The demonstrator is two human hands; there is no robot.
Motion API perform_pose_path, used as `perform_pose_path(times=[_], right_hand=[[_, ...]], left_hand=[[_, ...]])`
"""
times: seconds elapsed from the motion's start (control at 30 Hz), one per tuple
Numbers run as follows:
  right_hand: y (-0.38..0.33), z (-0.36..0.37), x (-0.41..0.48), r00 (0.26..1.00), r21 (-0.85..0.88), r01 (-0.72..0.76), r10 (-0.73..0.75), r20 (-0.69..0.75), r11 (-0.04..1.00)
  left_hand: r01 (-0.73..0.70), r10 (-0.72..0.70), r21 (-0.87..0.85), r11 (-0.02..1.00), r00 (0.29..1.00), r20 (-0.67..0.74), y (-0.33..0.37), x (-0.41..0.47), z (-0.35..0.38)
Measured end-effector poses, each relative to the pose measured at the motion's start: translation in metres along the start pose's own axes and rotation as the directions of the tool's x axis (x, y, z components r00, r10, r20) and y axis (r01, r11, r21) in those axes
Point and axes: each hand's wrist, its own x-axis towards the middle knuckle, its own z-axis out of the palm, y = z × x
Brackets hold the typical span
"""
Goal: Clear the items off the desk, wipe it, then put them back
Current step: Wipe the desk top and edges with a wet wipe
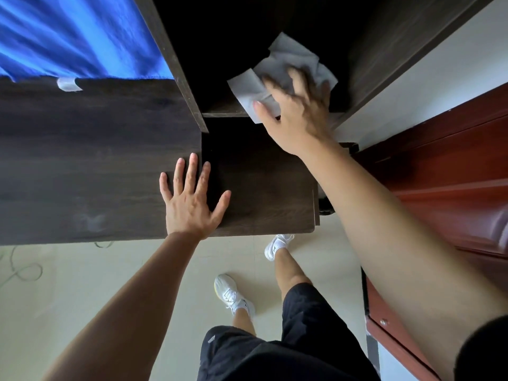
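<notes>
A dark wooden desk (pixel 82 166) fills the left and middle of the head view, and nothing stands on its top. My left hand (pixel 192 199) lies flat on the desk near its front edge, fingers spread, holding nothing. My right hand (pixel 297 111) reaches up into a dark shelf compartment (pixel 228 108) above the desk and presses a grey-white wiping cloth (pixel 277 70) against the shelf board. The hand is blurred with motion. The cloth sticks out past my fingers to the left and above.
A blue curtain (pixel 68 37) hangs behind the desk at upper left, with a strip of white tape (pixel 67 84) on the desk's back edge. A red-brown wooden door (pixel 453 174) stands at right. Below are the pale floor, a loose cable (pixel 22 270) and my legs.
</notes>
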Motion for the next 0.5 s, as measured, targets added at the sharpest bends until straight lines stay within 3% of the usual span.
perform_pose_path(times=[0.27,0.5], right_hand=[[0.014,-0.014,0.03,0.983,0.01,-0.177,0.176,0.046,0.984],[-0.06,0.002,0.021,0.988,-0.025,0.087,-0.083,0.133,0.996]], left_hand=[[-0.005,0.005,0.006,1.0,1.0,0.002,-0.001,0.001,0.0],[-0.012,0.012,0.022,1.0,1.0,-0.009,-0.003,0.001,0.004]])
